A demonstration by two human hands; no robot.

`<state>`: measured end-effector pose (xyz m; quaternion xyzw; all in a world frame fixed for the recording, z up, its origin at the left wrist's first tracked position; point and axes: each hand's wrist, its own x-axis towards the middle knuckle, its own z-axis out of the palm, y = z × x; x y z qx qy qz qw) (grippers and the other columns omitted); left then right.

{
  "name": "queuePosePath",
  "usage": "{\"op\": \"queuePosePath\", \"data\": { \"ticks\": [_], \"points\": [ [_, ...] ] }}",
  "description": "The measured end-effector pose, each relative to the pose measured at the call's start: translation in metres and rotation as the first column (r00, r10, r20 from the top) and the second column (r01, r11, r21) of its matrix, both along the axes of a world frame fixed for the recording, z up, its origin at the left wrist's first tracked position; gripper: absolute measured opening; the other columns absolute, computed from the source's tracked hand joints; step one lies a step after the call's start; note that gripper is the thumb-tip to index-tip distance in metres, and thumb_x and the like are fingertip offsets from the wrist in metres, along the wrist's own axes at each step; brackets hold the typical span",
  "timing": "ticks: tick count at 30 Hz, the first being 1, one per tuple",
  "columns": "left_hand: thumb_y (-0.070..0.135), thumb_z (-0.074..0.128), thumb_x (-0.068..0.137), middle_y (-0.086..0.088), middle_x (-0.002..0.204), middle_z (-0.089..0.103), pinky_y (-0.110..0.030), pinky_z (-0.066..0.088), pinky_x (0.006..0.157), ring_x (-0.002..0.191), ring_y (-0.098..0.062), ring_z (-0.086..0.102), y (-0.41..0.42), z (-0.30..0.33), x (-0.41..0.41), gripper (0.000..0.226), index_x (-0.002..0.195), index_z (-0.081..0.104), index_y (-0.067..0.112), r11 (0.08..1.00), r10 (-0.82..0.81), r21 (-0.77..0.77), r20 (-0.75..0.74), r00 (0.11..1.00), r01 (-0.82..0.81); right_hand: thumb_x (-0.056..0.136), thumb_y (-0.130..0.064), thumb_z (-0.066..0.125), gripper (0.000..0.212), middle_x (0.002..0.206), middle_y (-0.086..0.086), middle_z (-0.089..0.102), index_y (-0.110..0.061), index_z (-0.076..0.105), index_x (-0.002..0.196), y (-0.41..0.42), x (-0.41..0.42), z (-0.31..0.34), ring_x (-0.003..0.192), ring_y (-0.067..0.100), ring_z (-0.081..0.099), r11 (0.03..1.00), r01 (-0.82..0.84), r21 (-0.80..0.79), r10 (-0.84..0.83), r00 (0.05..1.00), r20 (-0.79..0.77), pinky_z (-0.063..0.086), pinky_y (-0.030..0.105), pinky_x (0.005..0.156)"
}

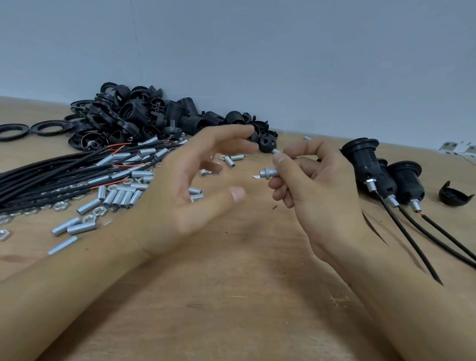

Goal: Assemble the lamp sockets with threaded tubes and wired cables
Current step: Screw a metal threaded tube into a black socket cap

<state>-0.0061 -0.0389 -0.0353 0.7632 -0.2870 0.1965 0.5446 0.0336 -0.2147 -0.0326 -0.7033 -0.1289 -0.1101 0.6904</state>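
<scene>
- Step in hand, as I judge it: fitting a nut onto a tube (269,172) before it goes into a socket cap; three finished sockets (388,177) with cables already lie at the right of the table (218,309)
- Right hand (314,193): raised off the table, fingers curled, thumb and forefinger pinching the tube, whose nutted end points left with a thin sliver at its tip
- Left hand (198,182): raised, palm turned to the right hand, fingers spread and relaxed, holding nothing; its fingertips lie near a cap (266,142), and I cannot tell whether they touch it
- Next move, I judge: take a cap from the black pile (138,118) and thread the tube in squarely
- Supply: loose tubes and nuts (113,197) beside the cable bundle (27,177) at left
</scene>
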Motion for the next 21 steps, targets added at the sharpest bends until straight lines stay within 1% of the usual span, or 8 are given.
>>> {"op": "queuePosePath", "data": {
  "ticks": [2,5,7,10,13,17,19,21],
  "points": [
    [0.015,0.064,0.082,-0.001,0.125,0.068,-0.041,0.039,0.106,0.129,-0.023,0.054,-0.002,-0.002,0.0,0.066,0.143,0.04,0.008,0.996,-0.05,0.072,-0.02,0.999,0.051,0.094,-0.011,0.063,0.009,0.055,0.002,0.062,-0.009,0.054,0.097,0.0,0.0,-0.001,0.047,0.008,0.056,1.0,0.005,-0.008,-0.005,1.0,0.0,0.04,0.014,0.045],
    [0.005,0.06,0.084,-0.004,0.078,0.075,-0.04,0.045,0.097,0.106,-0.028,0.064,0.001,0.001,-0.002,0.047,0.13,0.053,0.002,0.998,-0.053,-0.032,0.056,0.997,0.055,0.094,-0.013,0.062,0.009,0.056,0.002,0.063,-0.01,0.055,0.098,-0.002,0.001,-0.001,0.047,0.009,0.055,1.0,0.017,-0.026,-0.017,1.0,-0.012,0.039,0.014,0.044],
    [0.013,0.058,0.084,-0.003,0.066,0.071,-0.035,0.049,0.088,0.089,-0.025,0.066,0.003,0.003,-0.002,0.035,0.118,0.061,0.005,0.995,0.019,-0.099,0.101,0.995,-0.009,0.095,-0.015,0.062,0.008,0.055,0.0,0.063,-0.012,0.055,0.097,-0.002,0.003,-0.001,0.047,0.009,0.055,0.999,0.02,-0.037,-0.021,1.0,-0.022,0.039,0.015,0.044],
    [0.012,0.06,0.086,0.004,0.069,0.071,-0.016,0.047,0.075,0.077,-0.011,0.066,0.005,-0.003,0.003,0.024,0.109,0.067,0.016,0.967,0.252,0.008,0.095,0.963,-0.253,0.095,-0.018,0.062,0.008,0.054,-0.002,0.062,-0.013,0.056,0.096,-0.002,0.004,-0.003,0.047,0.008,0.054,0.998,0.035,-0.05,-0.037,0.999,-0.037,0.041,0.016,0.046],
    [0.014,0.067,0.089,0.01,0.074,0.069,-0.003,0.04,0.067,0.085,-0.008,0.059,0.01,-0.009,0.011,0.017,0.102,0.071,0.024,0.881,0.406,0.209,0.13,0.905,-0.425,0.095,-0.02,0.062,0.008,0.054,-0.004,0.062,-0.013,0.057,0.094,-0.003,0.005,-0.004,0.047,0.008,0.054,0.997,0.062,-0.042,-0.065,0.996,-0.057,0.041,0.016,0.046],
    [0.02,0.068,0.089,0.024,0.077,0.062,-0.004,0.035,0.068,0.087,-0.005,0.051,0.027,-0.01,0.021,0.012,0.098,0.073,0.026,0.783,0.523,0.321,0.124,0.843,-0.533,0.096,-0.017,0.06,0.006,0.056,-0.004,0.065,-0.011,0.059,0.095,-0.004,0.006,-0.004,0.049,0.007,0.056,0.998,0.063,-0.013,-0.064,0.992,-0.106,0.043,0.017,0.045],
    [0.018,0.068,0.09,0.023,0.079,0.062,-0.006,0.036,0.07,0.088,0.0,0.053,0.032,-0.008,0.022,0.014,0.097,0.071,0.029,0.797,0.539,0.268,0.087,0.838,-0.541,0.096,-0.014,0.06,0.005,0.057,-0.002,0.066,-0.009,0.06,0.093,-0.004,0.006,-0.004,0.05,0.008,0.058,0.999,0.042,0.0,-0.042,0.991,-0.126,0.045,0.019,0.046],
    [0.015,0.067,0.09,0.017,0.093,0.067,-0.014,0.043,0.074,0.094,-0.003,0.058,0.03,-0.005,0.019,0.023,0.107,0.068,0.03,0.856,0.447,0.246,0.093,0.89,-0.455,0.095,-0.012,0.062,0.006,0.06,0.002,0.067,-0.008,0.062,0.091,-0.003,0.004,-0.003,0.052,0.012,0.06,1.0,-0.01,0.01,0.011,0.99,-0.139,0.047,0.022,0.048]
  ]
}}
